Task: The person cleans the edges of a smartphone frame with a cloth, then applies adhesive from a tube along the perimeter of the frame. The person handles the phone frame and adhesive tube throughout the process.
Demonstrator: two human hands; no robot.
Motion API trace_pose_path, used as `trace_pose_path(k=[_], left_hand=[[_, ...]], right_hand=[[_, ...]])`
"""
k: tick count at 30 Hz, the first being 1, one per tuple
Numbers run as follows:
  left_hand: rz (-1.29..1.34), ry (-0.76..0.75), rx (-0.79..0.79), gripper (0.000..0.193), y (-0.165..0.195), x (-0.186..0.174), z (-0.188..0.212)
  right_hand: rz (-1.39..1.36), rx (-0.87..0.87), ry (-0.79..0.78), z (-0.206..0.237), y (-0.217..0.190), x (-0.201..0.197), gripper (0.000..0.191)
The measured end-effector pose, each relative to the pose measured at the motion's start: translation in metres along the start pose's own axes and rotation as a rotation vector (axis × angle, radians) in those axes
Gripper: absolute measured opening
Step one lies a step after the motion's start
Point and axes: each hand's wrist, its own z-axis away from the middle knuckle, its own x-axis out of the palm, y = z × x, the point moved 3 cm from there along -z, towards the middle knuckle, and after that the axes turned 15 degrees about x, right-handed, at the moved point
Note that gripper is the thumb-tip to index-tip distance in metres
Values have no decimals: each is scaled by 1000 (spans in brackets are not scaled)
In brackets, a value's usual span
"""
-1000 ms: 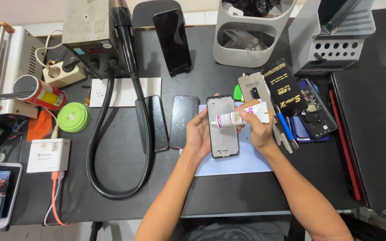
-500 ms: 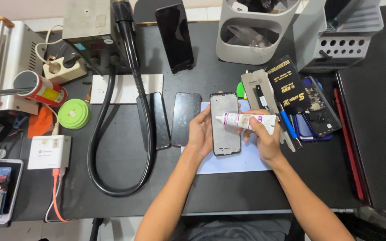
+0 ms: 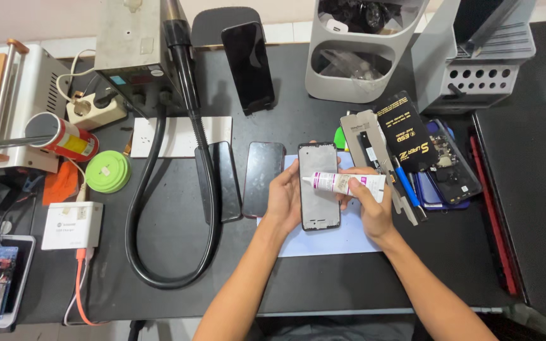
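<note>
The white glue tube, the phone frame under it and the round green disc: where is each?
White glue tube (image 3: 349, 183), head view, middle of its body.
Dark rectangular phone frame (image 3: 318, 205), head view, bare lower panel.
Round green disc (image 3: 107, 171), head view, centre of its top.

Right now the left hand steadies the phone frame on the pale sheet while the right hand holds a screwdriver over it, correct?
Not quite. The head view shows the right hand holding a small white glue tube, not a screwdriver, nozzle pointing left across the phone frame. The rest stands: the left hand steadies the frame over the pale sheet.
</note>
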Motion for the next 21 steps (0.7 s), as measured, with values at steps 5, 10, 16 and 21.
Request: trace_pose_path(k=[5, 10, 16, 21], left_hand=[[-18, 15, -20, 54, -1, -3, 0], [1, 4, -14, 54, -2, -2, 0], [-10, 12, -13, 53, -1, -1, -1], [-2, -24, 2, 53, -2, -1, 1]], right_hand=[[29, 20, 15, 3, -3, 1, 33], [29, 13, 16, 5, -4, 3, 33], [45, -1, 23, 3, -6, 3, 32], [37, 7, 24, 7, -4, 2, 32]])
